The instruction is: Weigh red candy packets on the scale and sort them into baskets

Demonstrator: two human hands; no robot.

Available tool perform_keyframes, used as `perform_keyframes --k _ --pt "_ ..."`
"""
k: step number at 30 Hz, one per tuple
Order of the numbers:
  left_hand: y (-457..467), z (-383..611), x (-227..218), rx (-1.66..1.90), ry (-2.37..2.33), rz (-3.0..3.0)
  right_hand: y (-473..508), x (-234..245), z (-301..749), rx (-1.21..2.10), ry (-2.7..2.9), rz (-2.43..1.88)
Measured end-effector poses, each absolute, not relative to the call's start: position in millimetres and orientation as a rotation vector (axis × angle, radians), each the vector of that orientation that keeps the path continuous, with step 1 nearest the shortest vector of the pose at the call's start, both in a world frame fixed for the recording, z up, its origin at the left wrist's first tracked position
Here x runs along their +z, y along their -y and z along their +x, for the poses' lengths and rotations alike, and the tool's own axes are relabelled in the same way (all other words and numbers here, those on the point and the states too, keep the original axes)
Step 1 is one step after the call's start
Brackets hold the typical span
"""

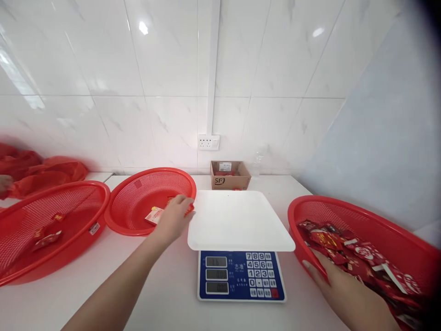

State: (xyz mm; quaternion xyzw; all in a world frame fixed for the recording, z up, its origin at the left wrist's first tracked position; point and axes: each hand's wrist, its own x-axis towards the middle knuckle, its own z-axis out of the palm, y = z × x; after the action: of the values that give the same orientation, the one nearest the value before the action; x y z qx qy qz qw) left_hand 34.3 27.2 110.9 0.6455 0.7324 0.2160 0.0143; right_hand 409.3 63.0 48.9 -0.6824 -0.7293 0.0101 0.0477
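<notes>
Nearest to me, my right hand [339,285] lay flat over the near rim of the red basket [389,230] on my right, fingers loosely spread and reaching in among the heap of red packets [358,259] that filled it; whether any packet was pinched beneath the palm I could not tell. Straight ahead of me sat the blue-faced scale [241,275] with its keypad and three small displays, and its white weighing tray [237,219] was bare.

My left hand [174,217] stretched past the tray's left edge into the middle red basket [138,202], fingers curled down onto a red packet [189,209] at the basket's right rim; a pale packet [154,215] lay just beside it. Further left stood a larger red basket [79,216] with a few packets inside. Beyond, against the tiled wall, a small cardboard box [230,174] stood below a wall socket [208,142], and crumpled red plastic bags [37,172] lay at the far left.
</notes>
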Motion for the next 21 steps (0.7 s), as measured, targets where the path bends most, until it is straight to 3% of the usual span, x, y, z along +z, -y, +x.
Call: perform_keyframes --k 7,14,18,21 --pt "15 -10 84 0.431 -2.416 1.838 -63 56 405 0.127 2.222 -2.163" --pt "-14 -26 84 0.362 -2.522 1.942 -61 64 400 0.178 2.223 -2.177" --pt "-33 -30 86 0.384 -2.570 1.948 -58 68 397 0.165 2.218 -2.198" --pt "-30 -27 79 0.641 -2.566 2.035 -58 71 395 0.157 2.241 -2.217"
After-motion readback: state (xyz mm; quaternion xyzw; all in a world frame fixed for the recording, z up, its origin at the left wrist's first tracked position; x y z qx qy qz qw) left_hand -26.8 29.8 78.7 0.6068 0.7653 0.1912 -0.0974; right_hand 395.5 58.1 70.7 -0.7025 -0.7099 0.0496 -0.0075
